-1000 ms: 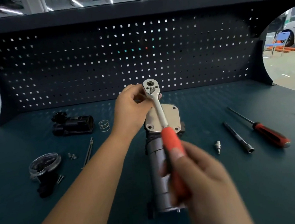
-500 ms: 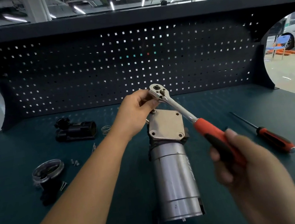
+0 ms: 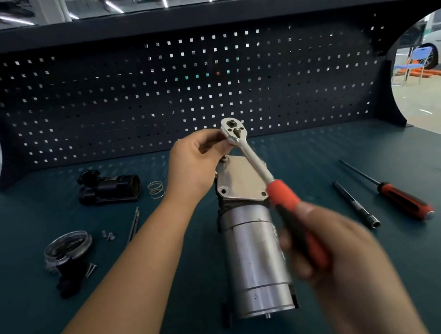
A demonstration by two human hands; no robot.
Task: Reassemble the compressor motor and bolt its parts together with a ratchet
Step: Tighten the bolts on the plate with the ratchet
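1. Gripping the orange-and-black handle of the ratchet [image 3: 252, 159], the right hand [image 3: 337, 258] has its fingers wrapped shut around the grip; the hand is motion-blurred.
2. Steadying the ratchet's silver head, the left hand [image 3: 193, 165] has its fingers [image 3: 207, 140] curled against the head's left side, thumb and fingertips closed on it.
3. Directly under the left fingers, the ratchet head sits over the far left corner of the metal end plate [image 3: 239, 181], where a small bolt or socket shows just below the head; whether it is engaged I cannot tell.
4. Between the two forearms the compressor motor [image 3: 252, 258], a silver cylinder, lies lengthwise on the dark green surface [image 3: 426, 265], its plate end under the left fingers and its body beside the right fingers.
5. Left of the left fingers lie a black housing [image 3: 109, 189] and a spring [image 3: 156, 189]; nearer, beside the left forearm, a gauge part [image 3: 66, 249] and loose screws [image 3: 108, 235].
6. Right of the right fingers lie an extension bar [image 3: 356, 204] and a screwdriver [image 3: 396, 196].
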